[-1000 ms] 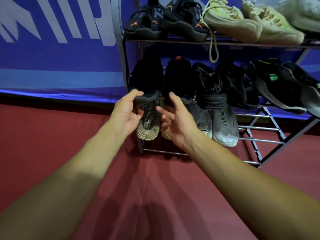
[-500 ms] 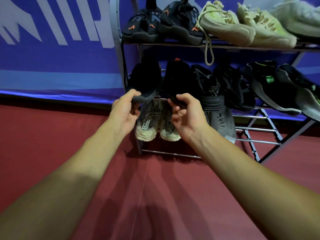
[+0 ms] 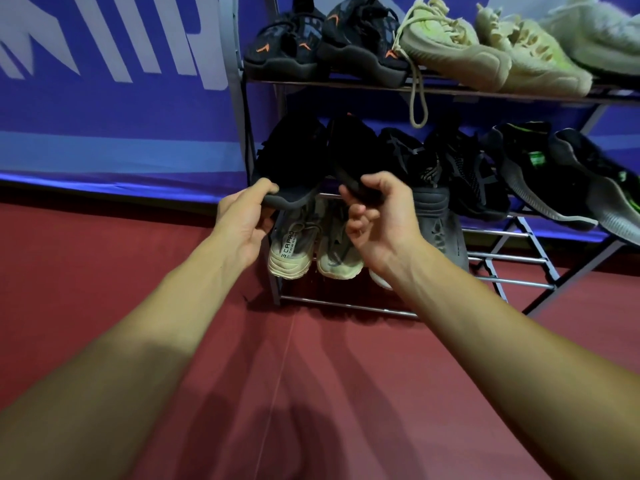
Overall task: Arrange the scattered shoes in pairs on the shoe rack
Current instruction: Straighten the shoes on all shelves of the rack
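While both hands pinch toes | left hand point(image 3: 244, 226) grips left matte black fabric shoe point(image 3: 291, 161) | right hand point(image 3: 379, 216) grips its mate point(image 3: 349, 150) | purpose: aligning pair on grey metal shoe rack point(image 3: 235, 98) middle shelf.

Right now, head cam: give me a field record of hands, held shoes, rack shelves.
left hand: grips toe of left black shoe
right hand: grips toe of right black shoe
held shoes: side by side, middle shelf, left end
top shelf: dark pair with orange marks, pale yellow shoes
bottom shelf: beige pair
shoe rack: right part of the bottom shelf bare
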`<state>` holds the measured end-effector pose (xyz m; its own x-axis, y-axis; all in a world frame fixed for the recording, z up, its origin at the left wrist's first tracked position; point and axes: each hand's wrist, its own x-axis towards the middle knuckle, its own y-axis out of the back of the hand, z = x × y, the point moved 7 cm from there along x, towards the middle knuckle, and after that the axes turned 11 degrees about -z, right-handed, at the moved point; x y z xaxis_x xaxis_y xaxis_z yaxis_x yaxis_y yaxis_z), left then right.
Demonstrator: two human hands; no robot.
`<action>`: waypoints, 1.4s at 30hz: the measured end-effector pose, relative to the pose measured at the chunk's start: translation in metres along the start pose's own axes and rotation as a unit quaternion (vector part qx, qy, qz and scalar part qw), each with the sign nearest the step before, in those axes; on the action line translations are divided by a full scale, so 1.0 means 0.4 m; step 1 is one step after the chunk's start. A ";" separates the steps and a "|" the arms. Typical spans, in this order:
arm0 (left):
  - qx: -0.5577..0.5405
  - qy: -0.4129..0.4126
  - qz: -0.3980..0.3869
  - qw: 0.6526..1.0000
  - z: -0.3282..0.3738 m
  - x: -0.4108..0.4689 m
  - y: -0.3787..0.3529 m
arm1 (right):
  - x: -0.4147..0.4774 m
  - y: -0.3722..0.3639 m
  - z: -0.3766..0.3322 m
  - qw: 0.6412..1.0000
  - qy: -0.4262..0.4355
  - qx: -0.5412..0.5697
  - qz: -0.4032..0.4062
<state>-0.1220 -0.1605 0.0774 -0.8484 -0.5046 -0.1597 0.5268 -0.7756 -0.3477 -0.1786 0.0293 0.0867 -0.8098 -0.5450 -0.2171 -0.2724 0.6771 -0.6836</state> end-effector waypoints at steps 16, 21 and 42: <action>-0.049 0.051 -0.013 0.997 -0.097 -0.043 -0.115 | -0.018 0.102 -0.008 0.983 -0.014 -0.184 0.016; -0.004 0.083 -0.060 0.995 -0.165 -0.072 -0.184 | -0.053 0.156 -0.012 0.980 -0.016 -0.178 0.093; -0.114 0.156 -0.129 0.973 -0.196 -0.163 -0.480 | -0.112 0.228 -0.160 0.990 0.040 -0.093 0.098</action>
<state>-0.1719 0.0508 0.0822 -0.9439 -0.1383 -0.2999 0.3001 -0.7384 -0.6039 -0.2004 0.1471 0.0788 -0.8928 -0.3590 -0.2721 -0.1915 0.8492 -0.4921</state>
